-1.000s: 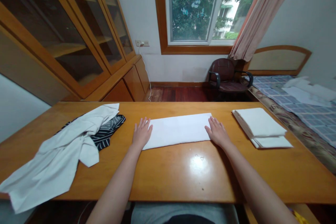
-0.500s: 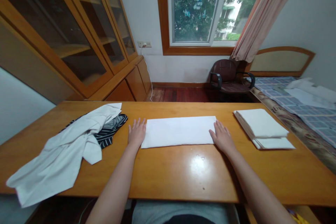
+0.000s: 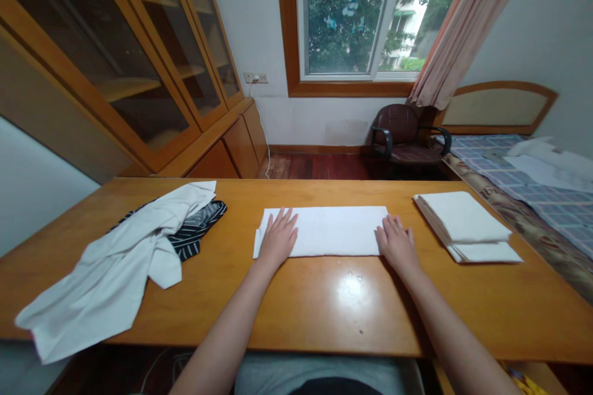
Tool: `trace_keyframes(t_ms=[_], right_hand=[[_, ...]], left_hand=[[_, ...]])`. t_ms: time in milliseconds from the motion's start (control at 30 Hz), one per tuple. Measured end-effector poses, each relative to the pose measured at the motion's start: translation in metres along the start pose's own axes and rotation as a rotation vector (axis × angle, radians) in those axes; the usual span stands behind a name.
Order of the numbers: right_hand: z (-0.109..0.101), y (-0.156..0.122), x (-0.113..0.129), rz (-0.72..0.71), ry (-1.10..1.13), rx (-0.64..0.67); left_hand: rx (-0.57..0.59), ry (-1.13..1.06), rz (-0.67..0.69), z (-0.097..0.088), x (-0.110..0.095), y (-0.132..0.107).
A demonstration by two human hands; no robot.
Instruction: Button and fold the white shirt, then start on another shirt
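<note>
A white cloth folded into a long flat strip (image 3: pixel 336 231) lies crosswise on the wooden table (image 3: pixel 306 302) in front of me. My left hand (image 3: pixel 279 237) rests flat on the strip near its left end, fingers spread. At the right end, my right hand (image 3: pixel 395 239) lies with its fingers apart, touching the strip's edge. Neither hand grips anything. The strip's layers show slightly offset at its left end.
Left on the table, a crumpled white garment (image 3: pixel 111 271) partly covers a black striped cloth (image 3: pixel 197 231). A stack of folded white cloth (image 3: pixel 463 222) sits at the right. Beyond stand a glass-door cabinet (image 3: pixel 152 74), an office chair (image 3: pixel 401 136) and a bed (image 3: pixel 532 179).
My left hand has moved right, from beside the strip's left edge onto its top. The strip has shifted slightly to the right, and my right hand has moved slightly with it.
</note>
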State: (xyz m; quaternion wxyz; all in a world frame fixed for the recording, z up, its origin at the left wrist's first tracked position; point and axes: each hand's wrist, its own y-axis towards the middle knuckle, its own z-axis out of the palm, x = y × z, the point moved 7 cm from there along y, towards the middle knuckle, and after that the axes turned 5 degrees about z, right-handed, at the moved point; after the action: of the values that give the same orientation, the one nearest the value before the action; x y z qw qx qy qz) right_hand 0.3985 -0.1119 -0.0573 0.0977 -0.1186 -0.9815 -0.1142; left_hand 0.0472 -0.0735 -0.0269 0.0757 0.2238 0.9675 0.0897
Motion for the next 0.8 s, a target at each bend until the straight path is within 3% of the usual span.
trace_keyframes(t_ms=[100, 200, 300, 367, 500, 800], right_hand=[[-0.013, 0.008, 0.035, -0.087, 0.032, -0.055], [-0.011, 0.017, 0.081, -0.212, 0.081, -0.005], [0.005, 0.018, 0.120, -0.337, 0.080, 0.088], [0.017, 0.017, 0.131, -0.362, 0.067, 0.148], [0.031, 0.017, 0.119, -0.336, 0.054, 0.187], [0.029, 0.032, 0.035, -0.177, -0.052, 0.165]], left_hand=[[0.042, -0.010, 0.058, 0.009, -0.027, 0.011], [0.065, -0.015, 0.070, 0.018, -0.041, 0.023], [0.111, -0.028, 0.057, 0.030, -0.042, 0.032], [0.131, -0.034, 0.026, 0.035, -0.035, 0.034], [0.124, -0.019, -0.020, 0.037, -0.012, 0.031], [0.138, 0.028, -0.163, 0.028, 0.050, 0.012]])
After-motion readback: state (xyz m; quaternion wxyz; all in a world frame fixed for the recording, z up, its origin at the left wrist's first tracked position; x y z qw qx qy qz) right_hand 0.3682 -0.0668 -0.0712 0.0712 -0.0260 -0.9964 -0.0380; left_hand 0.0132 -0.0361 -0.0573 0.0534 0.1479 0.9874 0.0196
